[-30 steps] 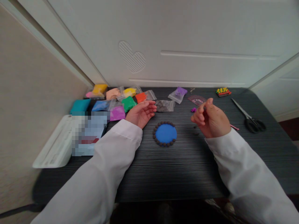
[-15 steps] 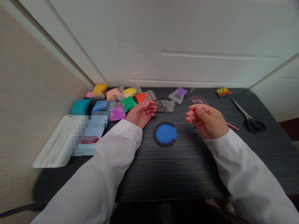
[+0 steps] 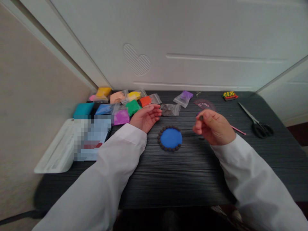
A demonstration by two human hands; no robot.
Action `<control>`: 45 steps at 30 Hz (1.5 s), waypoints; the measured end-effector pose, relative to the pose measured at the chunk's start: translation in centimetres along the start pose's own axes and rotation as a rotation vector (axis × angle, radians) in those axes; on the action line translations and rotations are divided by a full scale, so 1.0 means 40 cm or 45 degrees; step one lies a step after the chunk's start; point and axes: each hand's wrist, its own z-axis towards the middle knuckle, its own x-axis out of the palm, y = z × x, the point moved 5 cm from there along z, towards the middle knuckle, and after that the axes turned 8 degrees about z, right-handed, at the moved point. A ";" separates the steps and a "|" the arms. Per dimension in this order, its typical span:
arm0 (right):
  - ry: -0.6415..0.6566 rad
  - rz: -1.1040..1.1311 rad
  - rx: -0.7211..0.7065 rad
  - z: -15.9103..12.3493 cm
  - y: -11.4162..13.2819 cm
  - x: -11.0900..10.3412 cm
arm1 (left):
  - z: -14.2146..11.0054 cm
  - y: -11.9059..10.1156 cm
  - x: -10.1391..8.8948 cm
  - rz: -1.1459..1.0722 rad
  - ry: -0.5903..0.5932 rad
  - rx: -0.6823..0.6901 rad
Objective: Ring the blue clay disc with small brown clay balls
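Observation:
A flat blue clay disc lies on the black table, ringed by small dark clay balls except along part of its right edge. Between thumb and fingertips, my right hand pinches a small dark clay ball, raised to the right of the disc. Below that hand a dark bit of clay rests on the table. My left hand lies palm turned inward, fingers loosely curled and apart, holding nothing. Its fingertips are beside a clear bag of dark clay.
Bagged clay in several colours, among them green and magenta, crowds the back left. A white tray and a blurred-out device lie left. Scissors, a pink stick and a protractor are right.
My right hand has turned slightly and moved a little right and down, so the dark ball in its pinch now shows. The left hand and the disc stay put.

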 end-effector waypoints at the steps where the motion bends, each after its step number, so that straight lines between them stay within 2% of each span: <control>1: 0.002 0.009 -0.023 0.000 0.001 -0.001 | 0.000 0.000 0.000 -0.003 0.001 0.000; 6: 0.008 0.007 -0.065 0.003 0.001 -0.001 | -0.002 0.000 0.002 -0.013 -0.006 -0.003; 12: -0.141 -0.135 -0.094 0.009 -0.006 -0.013 | 0.000 0.001 0.000 -0.039 -0.019 -0.019; 16: -0.261 -0.553 -0.216 0.005 -0.006 -0.027 | -0.002 -0.004 -0.004 -0.130 -0.049 -0.009; 19: -0.287 -0.903 -0.338 0.007 0.004 0.000 | -0.013 -0.015 0.010 -0.251 -0.111 0.032; 22: -0.159 -1.159 -0.596 0.021 0.038 0.080 | -0.024 -0.035 0.069 -0.414 -0.079 0.061; 25: 0.003 -1.481 -0.881 0.032 0.090 0.178 | -0.035 -0.073 0.170 -0.558 0.063 0.059; 27: 0.083 -1.685 -0.991 0.035 0.125 0.224 | -0.044 -0.108 0.239 -0.638 0.136 0.056; 30: 0.150 -1.860 -1.071 0.024 0.174 0.256 | -0.060 -0.160 0.303 -0.751 0.097 0.123; 33: 0.161 -1.856 -1.104 -0.005 0.212 0.257 | -0.074 -0.182 0.331 -0.826 0.077 0.126; 36: 0.126 -1.714 -1.112 -0.032 0.232 0.255 | -0.086 -0.188 0.338 -0.876 0.082 0.114; 41: -0.137 -1.347 -1.170 -0.031 0.236 0.274 | -0.103 -0.187 0.356 -0.841 0.073 0.143; 43: -0.218 -1.320 -1.179 -0.016 0.229 0.289 | -0.110 -0.184 0.378 -0.800 0.152 0.177; 45: -0.242 -1.414 -1.167 0.004 0.216 0.301 | -0.121 -0.185 0.404 -0.757 0.300 0.234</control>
